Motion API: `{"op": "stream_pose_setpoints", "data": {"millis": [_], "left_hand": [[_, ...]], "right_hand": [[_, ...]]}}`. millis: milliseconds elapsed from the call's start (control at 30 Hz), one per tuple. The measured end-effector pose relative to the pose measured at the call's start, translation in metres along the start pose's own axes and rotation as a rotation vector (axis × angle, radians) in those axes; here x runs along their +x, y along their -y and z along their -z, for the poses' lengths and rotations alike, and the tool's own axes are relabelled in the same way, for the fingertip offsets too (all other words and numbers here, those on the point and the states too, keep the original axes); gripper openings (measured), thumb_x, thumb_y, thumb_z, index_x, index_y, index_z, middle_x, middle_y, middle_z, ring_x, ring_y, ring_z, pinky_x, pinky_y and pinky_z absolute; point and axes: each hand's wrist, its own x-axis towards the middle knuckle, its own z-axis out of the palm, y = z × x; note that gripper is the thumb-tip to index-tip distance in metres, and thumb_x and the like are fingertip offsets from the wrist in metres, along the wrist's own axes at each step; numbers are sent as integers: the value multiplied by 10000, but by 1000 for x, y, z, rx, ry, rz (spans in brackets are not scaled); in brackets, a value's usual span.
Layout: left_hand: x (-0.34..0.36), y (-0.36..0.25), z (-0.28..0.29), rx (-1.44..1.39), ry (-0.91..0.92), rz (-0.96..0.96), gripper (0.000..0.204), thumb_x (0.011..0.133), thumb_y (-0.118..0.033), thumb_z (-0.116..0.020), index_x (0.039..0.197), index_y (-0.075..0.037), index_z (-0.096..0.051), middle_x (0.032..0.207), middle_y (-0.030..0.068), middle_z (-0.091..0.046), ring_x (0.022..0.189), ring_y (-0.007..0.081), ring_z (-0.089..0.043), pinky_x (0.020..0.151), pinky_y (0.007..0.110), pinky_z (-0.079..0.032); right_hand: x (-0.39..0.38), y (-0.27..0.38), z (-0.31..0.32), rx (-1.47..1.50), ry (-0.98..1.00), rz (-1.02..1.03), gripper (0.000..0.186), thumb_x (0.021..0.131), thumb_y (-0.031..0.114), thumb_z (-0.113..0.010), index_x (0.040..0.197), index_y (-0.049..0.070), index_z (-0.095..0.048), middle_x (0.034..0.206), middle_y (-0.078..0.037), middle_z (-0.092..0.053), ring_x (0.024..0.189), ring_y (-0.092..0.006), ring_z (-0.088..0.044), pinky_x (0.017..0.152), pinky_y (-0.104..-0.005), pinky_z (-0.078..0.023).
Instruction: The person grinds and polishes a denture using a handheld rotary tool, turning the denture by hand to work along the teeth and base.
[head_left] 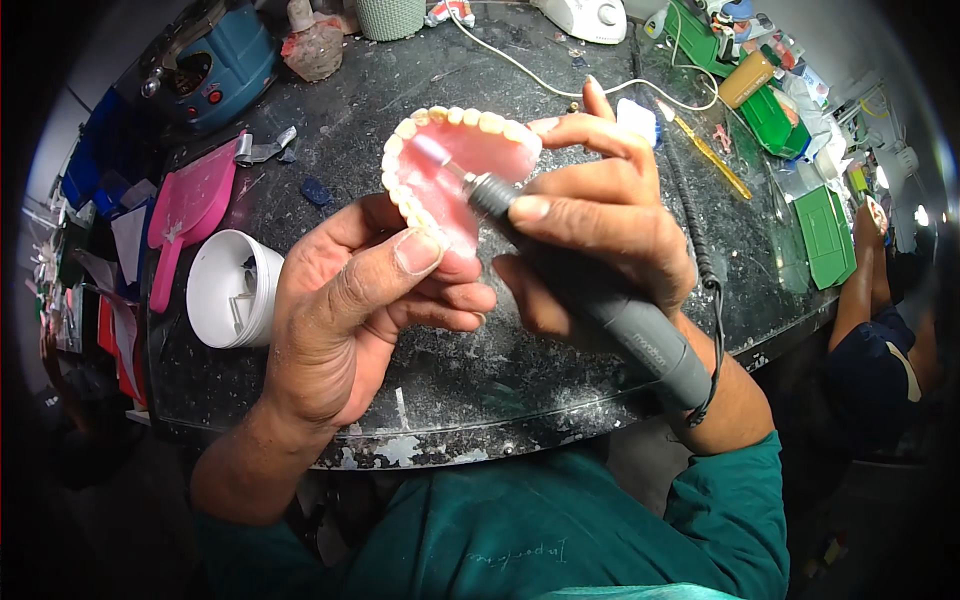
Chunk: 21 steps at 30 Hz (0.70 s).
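A pink denture (455,215) with a curved row of cream teeth is held up over the bench, its inner side facing me. My left hand (345,300) pinches its lower left end between thumb and fingers. In my right hand (610,220) lies a black rotary handpiece (600,300), gripped like a pen, its coiled cord hanging at the back end. The handpiece's pale pinkish bit (430,152) is at the denture's inner surface near the upper left teeth; it looks blurred. The right index fingertip touches the denture's right end.
A white tub (235,290) with small bits inside stands left of my left hand, beside a pink dustpan (195,210). Behind are a blue machine (215,75) and a white control box (585,18). Yellow-handled tool (710,155) and green trays (825,235) lie right, near another person's arm (862,265).
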Motion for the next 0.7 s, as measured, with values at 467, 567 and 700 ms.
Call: {"op": "stream_pose_setpoints", "data": {"millis": [467,567,700], "left_hand": [[0,-4,0,-57,-13,30,313,943,-197,-571,1105,70,-539,921,154,-680,829,234,-708,720,315,-611],[1,-5,1,-67,-26,42,325,943,-202,-570,1108,75,-534,914,155,-681,826,234,-708,716,314,-610],[1,-7,-1,-76,-45,39,311,945,-206,-564,1084,72,-550,899,151,-678,815,228,-706,707,312,-606]], "right_hand": [[2,-1,2,-11,-40,32,350,718,79,-805,1007,96,-609,903,-86,-642,1066,-373,-612,1070,-625,-308],[4,1,4,-45,30,48,344,729,86,-800,1015,95,-610,898,-87,-641,1072,-376,-610,1065,-626,-313],[1,-2,2,-5,-32,34,379,700,72,-811,1018,95,-607,886,-85,-639,1081,-373,-607,1064,-631,-312]]}}
